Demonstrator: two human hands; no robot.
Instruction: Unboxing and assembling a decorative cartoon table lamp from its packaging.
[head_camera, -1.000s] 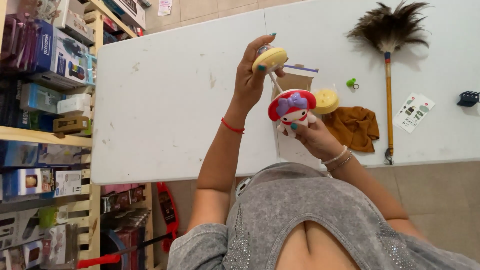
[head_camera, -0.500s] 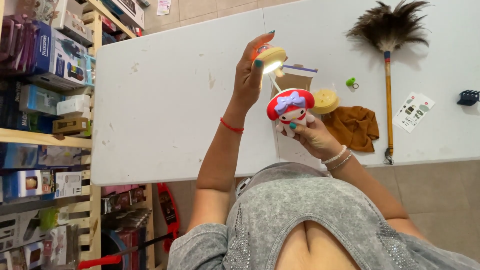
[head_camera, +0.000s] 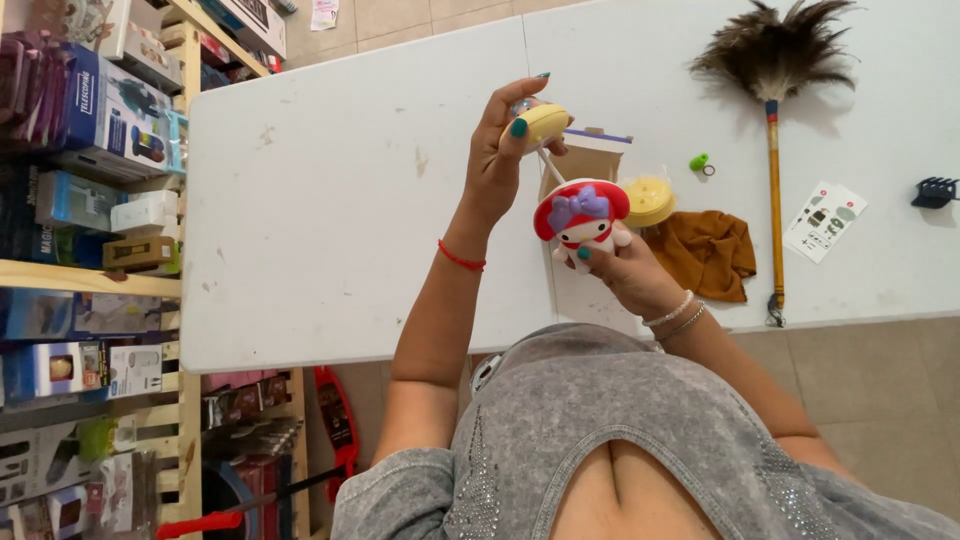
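My left hand (head_camera: 505, 150) is raised over the white table (head_camera: 330, 200) and grips a small yellow oval piece (head_camera: 543, 122) with a thin white stick or cord running down from it. My right hand (head_camera: 625, 268) holds a red-capped mushroom-shaped toy (head_camera: 581, 214) with a purple bow and a white face, just below and right of the yellow piece. The cord leads toward the toy. A red string bracelet circles my left wrist; thin bangles sit on my right wrist.
On the table lie a brown cardboard box (head_camera: 585, 160), a round yellow lid (head_camera: 650, 198), a brown cloth (head_camera: 705, 250), a small green ring (head_camera: 699, 162), a feather duster (head_camera: 774, 90), a printed leaflet (head_camera: 824, 220) and a black clip (head_camera: 935, 190). Shelves of boxed goods (head_camera: 90, 200) stand at left.
My left hand with the yellow piece has dropped slightly and turned; the mushroom toy in my right hand has stayed nearly in place.
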